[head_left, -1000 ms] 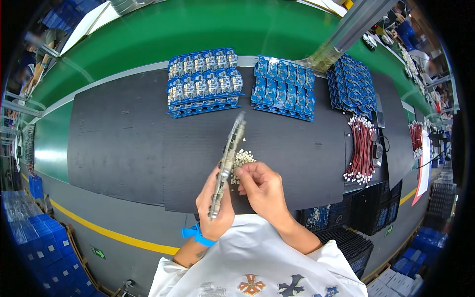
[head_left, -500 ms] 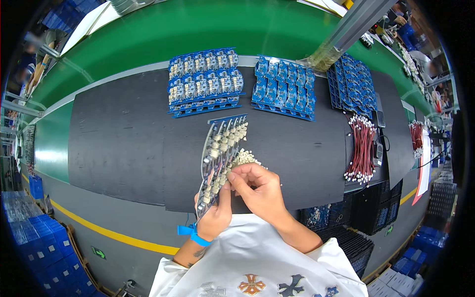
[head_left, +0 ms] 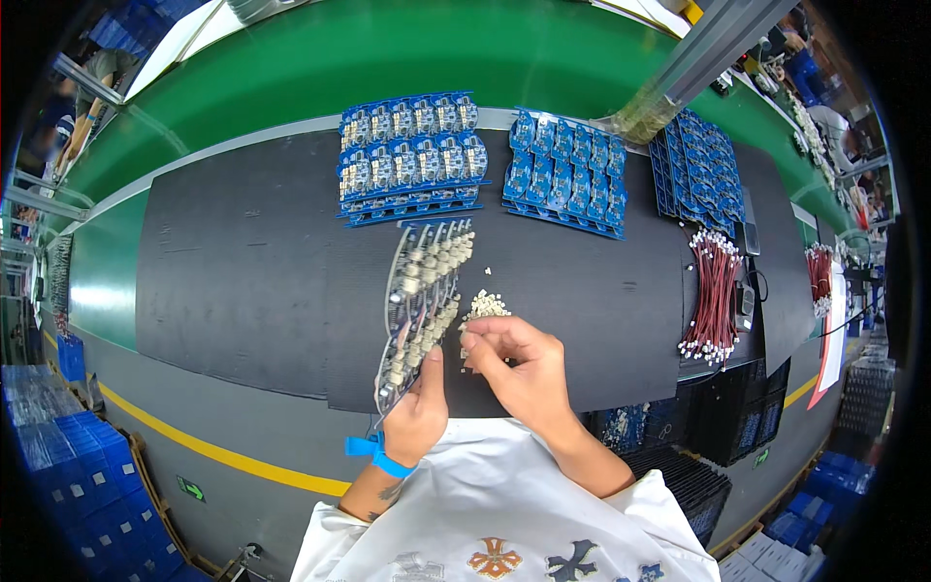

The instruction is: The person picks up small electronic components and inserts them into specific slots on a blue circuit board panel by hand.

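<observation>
Comparing this view with the preceding ones, the circuit-board panel has turned from edge-on to a tilted stance, with its rows of pale components facing the right hand. The left hand grips the panel at its near end, thumb on the component side, and holds it raised over the black mat. The right hand's fingertips, seen close against the panel half a second earlier, now stand slightly apart from it, beside the pile of small pale connectors. Thumb and forefinger nearly meet; whether they pinch a part cannot be told. In my judgement, the turn leaves the component rows better exposed to the right hand. Stacked blue boards lie beyond, seemingly undisturbed
</observation>
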The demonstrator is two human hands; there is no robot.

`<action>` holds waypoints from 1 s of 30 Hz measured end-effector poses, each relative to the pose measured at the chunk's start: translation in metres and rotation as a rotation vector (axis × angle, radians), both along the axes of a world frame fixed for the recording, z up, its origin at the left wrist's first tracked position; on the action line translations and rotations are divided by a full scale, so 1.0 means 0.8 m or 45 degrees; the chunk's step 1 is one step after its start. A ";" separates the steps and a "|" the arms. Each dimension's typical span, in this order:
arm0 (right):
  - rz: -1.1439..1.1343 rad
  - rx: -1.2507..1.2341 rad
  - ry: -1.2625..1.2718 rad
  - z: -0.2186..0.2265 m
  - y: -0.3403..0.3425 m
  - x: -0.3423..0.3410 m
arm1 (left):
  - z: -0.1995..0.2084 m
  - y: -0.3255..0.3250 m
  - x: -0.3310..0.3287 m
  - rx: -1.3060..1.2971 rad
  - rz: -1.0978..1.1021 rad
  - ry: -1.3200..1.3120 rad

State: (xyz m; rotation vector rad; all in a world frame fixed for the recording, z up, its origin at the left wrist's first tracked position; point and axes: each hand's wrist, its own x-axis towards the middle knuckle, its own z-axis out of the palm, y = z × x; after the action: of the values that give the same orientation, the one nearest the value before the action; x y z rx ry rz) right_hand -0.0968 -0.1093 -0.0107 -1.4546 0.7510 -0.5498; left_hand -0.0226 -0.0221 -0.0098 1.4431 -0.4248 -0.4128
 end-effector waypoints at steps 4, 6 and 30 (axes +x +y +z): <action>-0.011 0.044 -0.208 0.007 0.004 0.008 | -0.005 0.003 0.000 0.017 -0.098 -0.072; -0.013 0.075 -0.213 0.005 0.001 0.008 | -0.003 0.005 0.002 0.063 -0.102 -0.085; 0.151 0.417 -0.285 0.024 0.002 0.015 | 0.002 0.007 0.007 0.255 -0.236 -0.233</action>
State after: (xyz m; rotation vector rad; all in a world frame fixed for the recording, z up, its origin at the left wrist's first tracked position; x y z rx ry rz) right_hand -0.0848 -0.1079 0.0084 -1.1049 0.5448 -0.4647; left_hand -0.0173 -0.0167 -0.0080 1.6491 -0.6840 -0.4844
